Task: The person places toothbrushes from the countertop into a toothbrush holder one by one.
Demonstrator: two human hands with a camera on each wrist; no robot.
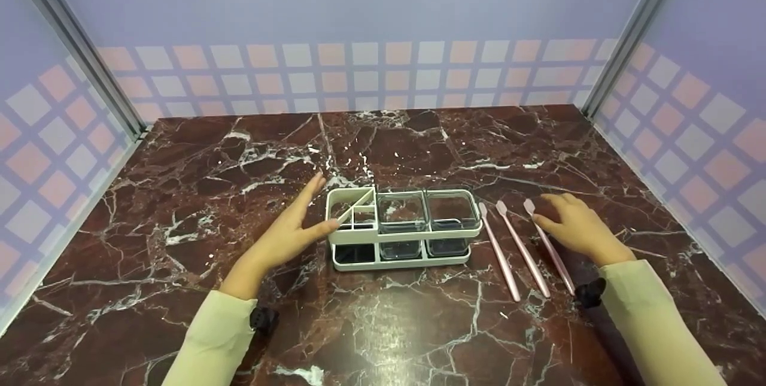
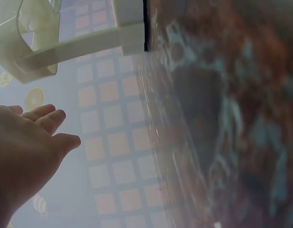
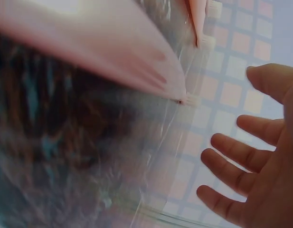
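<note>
A pale green toothbrush holder (image 1: 413,234) with two tiers stands mid-table, and clear cups (image 1: 402,206) sit in two of its bays. My left hand (image 1: 293,227) is spread beside its left end, thumb close to the frame; whether it touches cannot be told. In the left wrist view the holder's frame (image 2: 84,45) shows above that hand. Three pink toothbrushes lie side by side right of the holder. Over the rightmost toothbrush (image 1: 553,251) hovers my right hand (image 1: 577,224), fingers spread and holding nothing. The middle toothbrush (image 1: 523,248) and the left toothbrush (image 1: 501,254) lie nearer the holder.
The dark red marbled table (image 1: 239,326) meets a checked lilac back wall (image 1: 383,75), with side panels (image 1: 54,122) at left and right. A black wrist device (image 1: 263,319) is on each sleeve.
</note>
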